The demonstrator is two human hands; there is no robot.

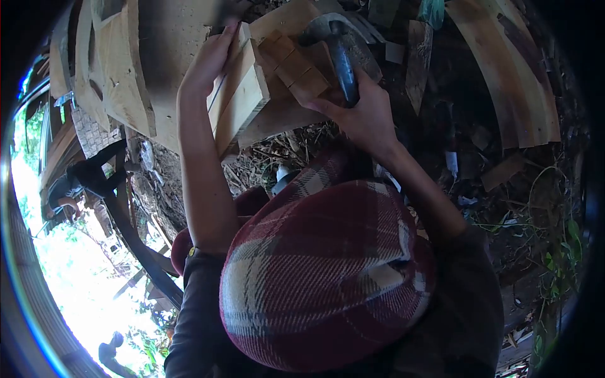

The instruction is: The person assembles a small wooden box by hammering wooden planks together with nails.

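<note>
My left hand (210, 60) is closed along the far side of a pale wooden piece (242, 94) made of thick boards, its thumb near the top edge. My right hand (367, 113) is wrapped round the lower end of a tool with a dark blue handle (343, 66); the kind of tool does not show clearly. The right thumb reaches left to the corner of a brown wooden block (295, 66) with grooves across it. That block lies between my two hands, close beside the pale piece. A curved grey metal part (318, 28) shows by the tool's upper end.
Rough boards (123, 69) stand at the left, and a long curved plank (510, 75) lies at the right. Wood scraps and shavings cover the dark ground. Red plaid cloth (315, 277) fills the lower middle. A dark curved strap-like piece (135, 242) hangs at the left.
</note>
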